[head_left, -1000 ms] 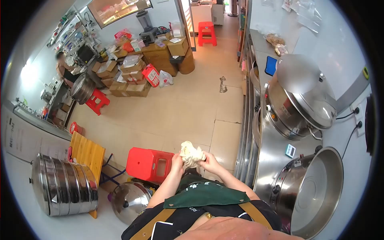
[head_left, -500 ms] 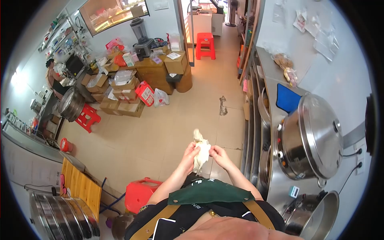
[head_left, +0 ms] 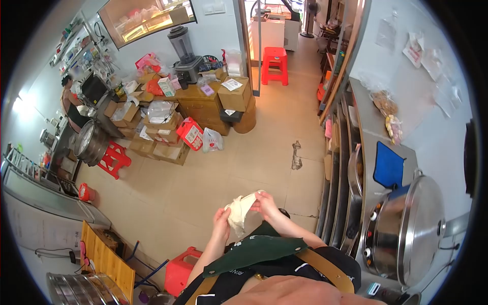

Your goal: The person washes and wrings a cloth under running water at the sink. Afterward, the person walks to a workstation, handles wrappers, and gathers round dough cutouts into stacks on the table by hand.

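A pale cream cloth-like piece (head_left: 241, 211) hangs stretched between my two hands, low in the middle of the view. My left hand (head_left: 222, 221) pinches its left edge with closed fingers. At its upper right corner, my right hand (head_left: 264, 203) grips it between thumb and fingers. The lower end droops in folds above the dark green apron (head_left: 254, 254). What the piece is made of cannot be told from here.
On the right, a large steel pot (head_left: 406, 229) stands on the metal counter beside a blue cloth (head_left: 389, 165). A red stool (head_left: 179, 272) is at lower left, near a wooden board (head_left: 107, 259). Boxes (head_left: 170, 152) line the back; a person (head_left: 72, 104) stands far left.
The piece has gone from bunched to spread out between my hands, which are now farther apart. The view has shifted, with the doorway and right-hand counter fuller in sight.
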`<state>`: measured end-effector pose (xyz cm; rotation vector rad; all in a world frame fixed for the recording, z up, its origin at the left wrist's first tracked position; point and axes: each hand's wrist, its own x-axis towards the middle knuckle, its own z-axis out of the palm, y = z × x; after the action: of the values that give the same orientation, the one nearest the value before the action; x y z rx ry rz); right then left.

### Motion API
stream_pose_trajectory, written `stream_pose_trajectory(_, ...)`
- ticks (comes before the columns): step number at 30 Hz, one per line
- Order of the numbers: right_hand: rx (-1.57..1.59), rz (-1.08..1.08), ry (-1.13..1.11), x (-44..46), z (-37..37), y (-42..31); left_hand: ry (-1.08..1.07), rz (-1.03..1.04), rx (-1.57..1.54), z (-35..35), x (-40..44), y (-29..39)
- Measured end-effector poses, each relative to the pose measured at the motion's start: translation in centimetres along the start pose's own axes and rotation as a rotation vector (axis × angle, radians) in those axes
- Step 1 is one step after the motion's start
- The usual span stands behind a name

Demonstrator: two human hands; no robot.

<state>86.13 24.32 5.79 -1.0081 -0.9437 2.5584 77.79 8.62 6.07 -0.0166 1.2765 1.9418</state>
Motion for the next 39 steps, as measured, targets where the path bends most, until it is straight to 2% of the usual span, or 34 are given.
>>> stream_pose_trajectory(1,-0.005,0.005,-0.002,2.2,0.2,0.1,0.006,0.001,-0.005,-0.3,1.2,0.0)
stream_pose_trajectory(3,-0.211,-0.110,0.035,6.1,1.5,-0.7,0.135,0.052,-0.037,-0.3,3.9,0.4)
stream_pose_trajectory(7,-0.265,-0.188,-0.049,14.1,3.0,-3.7,0.230,0.096,-0.140,1.5,9.5,3.6)
stream_pose_trajectory(9,-0.334,-0.137,-0.094,15.5,5.0,-8.1,0.253,0.074,-0.238,3.4,11.4,5.9)
stream_pose_trajectory(12,-0.255,-0.008,-0.118,19.5,7.1,-12.4,0.268,0.009,-0.351,4.9,15.3,8.5)
stream_pose_trajectory(14,-0.328,-0.135,-0.115,22.9,7.4,-12.9,0.302,0.035,-0.342,4.6,16.9,8.9)
stream_pose_trajectory(15,-0.347,-0.114,-0.125,25.9,6.9,-12.4,0.332,0.051,-0.321,4.2,17.3,9.0)
stream_pose_trajectory(17,-0.396,-0.481,0.006,32.6,5.9,-10.7,0.352,0.070,-0.364,3.5,17.2,9.4)
stream_pose_trajectory(19,-0.170,-0.261,-0.015,30.8,10.4,-16.3,0.549,0.106,-0.424,1.5,16.6,9.6)
stream_pose_trajectory(20,-0.190,-0.227,-0.044,32.2,11.1,-16.3,0.556,0.167,-0.465,-1.8,16.5,7.7)
stream_pose_trajectory(23,-0.201,-0.196,-0.109,35.8,14.1,-14.7,0.653,0.119,-0.458,-3.8,14.9,9.7)
stream_pose_trajectory(25,-0.287,-0.316,-0.119,37.8,16.9,-13.8,0.702,0.109,-0.443,-6.7,14.3,10.0)
stream_pose_trajectory(27,-0.339,-0.322,-0.221,38.2,20.4,-13.7,0.733,0.057,-0.446,-9.3,13.5,10.8)
stream_pose_trajectory(29,-0.566,-0.138,-0.527,37.7,24.4,-13.0,0.759,0.064,-0.360,-14.4,13.5,8.8)
stream_pose_trajectory(31,-0.622,-0.153,-0.607,35.6,29.2,-10.6,0.730,-0.014,0.434,-18.3,13.7,8.7)
stream_pose_trajectory(32,-0.733,-0.058,-0.729,34.1,31.4,-9.1,0.713,-0.022,0.658,-19.3,14.0,10.2)
stream_pose_trajectory(34,-0.877,0.154,-0.961,31.8,35.4,-5.7,0.626,0.058,0.769,-22.5,15.2,11.9)
stream_pose_trajectory(35,-0.899,0.268,-1.077,30.8,37.3,-3.7,0.677,0.108,0.671,-21.3,15.2,15.6)
stream_pose_trajectory(36,-0.910,0.289,-1.106,30.0,38.7,-1.1,0.732,0.169,0.581,-19.8,15.0,20.3)
stream_pose_trajectory(38,-0.859,0.236,-1.411,29.4,41.7,3.1,0.763,0.530,0.736,-21.0,14.9,25.1)
stream_pose_trajectory(39,-0.865,0.250,-1.438,29.0,43.8,3.6,0.794,0.533,0.728,-21.3,14.7,27.9)
